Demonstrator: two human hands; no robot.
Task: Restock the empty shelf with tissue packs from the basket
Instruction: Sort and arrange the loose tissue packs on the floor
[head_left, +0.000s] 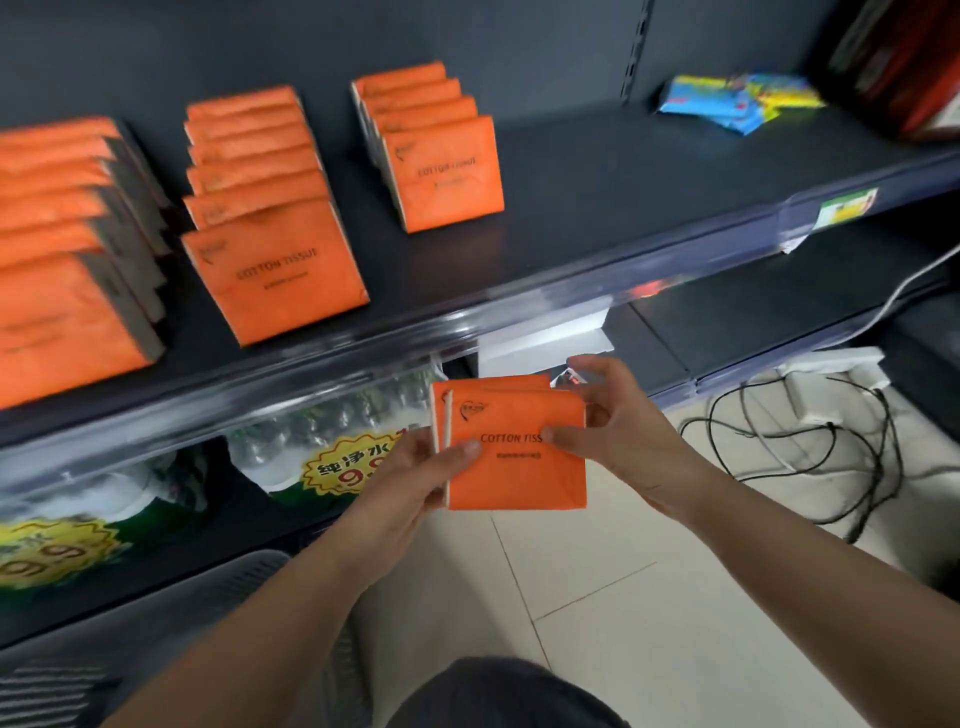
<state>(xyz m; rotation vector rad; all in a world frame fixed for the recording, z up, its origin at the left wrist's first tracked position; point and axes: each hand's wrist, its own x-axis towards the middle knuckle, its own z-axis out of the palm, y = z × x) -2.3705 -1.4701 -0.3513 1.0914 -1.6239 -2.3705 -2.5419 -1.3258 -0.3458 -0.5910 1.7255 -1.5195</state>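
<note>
At centre frame, below the shelf's edge, the left hand and the right hand together grip a small stack of flat orange tissue packs (two, it seems, one behind the other). Both thumbs press on the printed front. In the upper left, the dark grey metal shelf carries three rows of standing orange packs. A grey slotted plastic basket sits at lower left. Blue-and-yellow packets lie at upper right, and black and white cables sprawl on the pale tiled floor at right.
</note>
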